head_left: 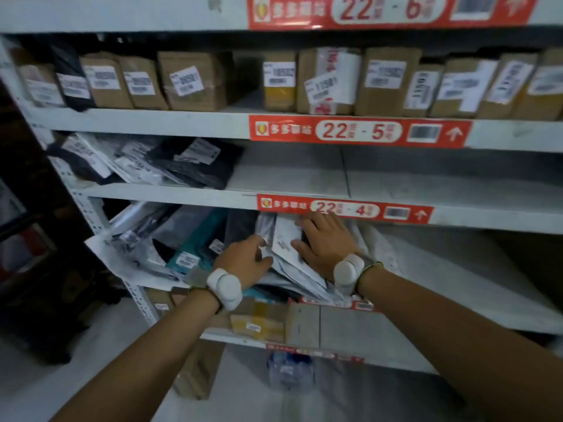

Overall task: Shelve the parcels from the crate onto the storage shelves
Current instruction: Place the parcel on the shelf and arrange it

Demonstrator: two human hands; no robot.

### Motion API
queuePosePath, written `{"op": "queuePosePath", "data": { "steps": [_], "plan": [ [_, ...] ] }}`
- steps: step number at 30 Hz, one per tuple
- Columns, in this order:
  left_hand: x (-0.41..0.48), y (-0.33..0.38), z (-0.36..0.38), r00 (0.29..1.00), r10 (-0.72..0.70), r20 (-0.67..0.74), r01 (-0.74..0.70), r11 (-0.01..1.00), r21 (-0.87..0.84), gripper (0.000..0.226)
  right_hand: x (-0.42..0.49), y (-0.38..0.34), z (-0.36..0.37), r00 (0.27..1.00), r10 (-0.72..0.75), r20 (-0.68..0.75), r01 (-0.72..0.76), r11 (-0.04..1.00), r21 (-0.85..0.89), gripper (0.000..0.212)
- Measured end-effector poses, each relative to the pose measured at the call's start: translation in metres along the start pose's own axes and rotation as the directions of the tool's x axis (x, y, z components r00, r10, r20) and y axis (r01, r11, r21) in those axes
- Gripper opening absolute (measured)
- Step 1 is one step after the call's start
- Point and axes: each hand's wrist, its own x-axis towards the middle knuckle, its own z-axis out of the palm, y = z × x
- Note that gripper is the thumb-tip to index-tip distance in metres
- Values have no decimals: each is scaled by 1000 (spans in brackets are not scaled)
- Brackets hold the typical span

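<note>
Both my hands reach into the shelf under the red label 22-4 [345, 210]. A grey soft parcel with a white label [286, 242] leans there among other bags. My right hand [327, 242] lies flat on it, fingers spread and straight, pressing it back. My left hand [243, 260] grips the parcel's lower left edge, fingers curled around it. To their left lie a teal bag [198, 245] and black and white bags. The crate is out of view.
Shelf 22-5 [359, 130] carries a row of brown boxes. The shelf below it holds bags at the left and bare board [411, 178] at the right. Cartons [301, 325] stand on the lower shelf. A dark rack [36, 269] stands at the left.
</note>
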Motion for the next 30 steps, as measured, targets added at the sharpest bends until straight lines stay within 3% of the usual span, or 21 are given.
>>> {"op": "queuePosePath", "data": {
  "steps": [3,8,11,21,26,30],
  "plan": [
    [-31,54,39,996,86,18,-87,993,77,63,-77,39,-8,993,43,108,-38,998,-50,81],
    [-68,125,110,973,215,82,-225,962,154,79,-196,111,-2,972,132,193,-121,990,-68,80],
    [-86,163,153,959,246,141,-269,945,184,83,-258,147,3,951,200,236,-186,979,-84,70],
    [-67,259,269,890,337,307,-419,870,260,86,-362,265,30,864,352,359,-322,936,-142,71],
    [-29,321,356,824,372,427,-493,843,216,85,-416,354,53,754,464,466,-423,885,-196,72],
    [-16,361,407,775,390,497,-549,805,225,84,-460,397,57,667,487,564,-407,872,-272,72]
  ]
}}
